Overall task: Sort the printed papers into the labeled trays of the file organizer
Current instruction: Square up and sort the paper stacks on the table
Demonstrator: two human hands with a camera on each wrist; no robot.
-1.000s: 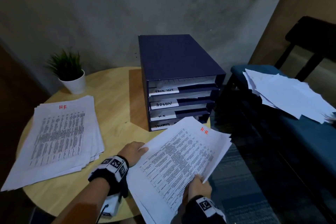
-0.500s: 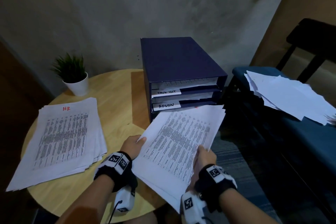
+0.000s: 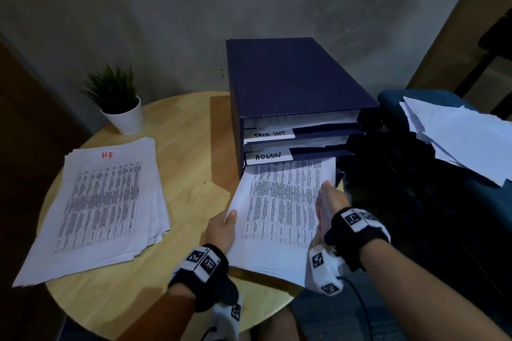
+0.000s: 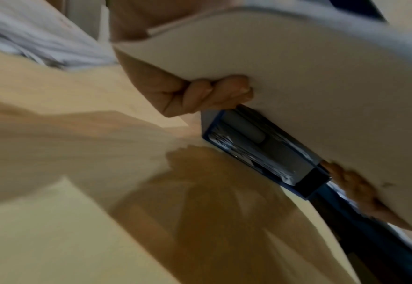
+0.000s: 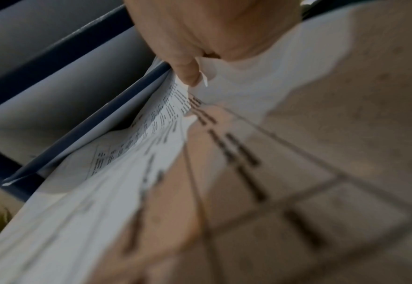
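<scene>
A dark blue file organizer (image 3: 291,83) stands on the round wooden table (image 3: 191,147), with trays labelled TASK LIST and ADMIN showing. Both hands hold a stack of printed papers (image 3: 279,202) whose far end is inside the tray just under the ADMIN label. My left hand (image 3: 223,227) grips the stack's left edge, thumb on top, fingers (image 4: 214,94) curled under the papers (image 4: 309,76). My right hand (image 3: 331,199) grips the right edge, its thumb (image 5: 188,67) pressing on the sheets (image 5: 117,173). A second pile marked HR (image 3: 105,202) lies on the table's left.
A small potted plant (image 3: 119,102) stands at the back left of the table. A blue chair (image 3: 415,108) to the right carries a loose heap of white sheets (image 3: 457,135). A grey wall rises behind the organizer.
Both hands have pushed the stack forward and up from the table's front edge. Its far end, with the red HR mark, has gone into the tray below ADMIN.
</scene>
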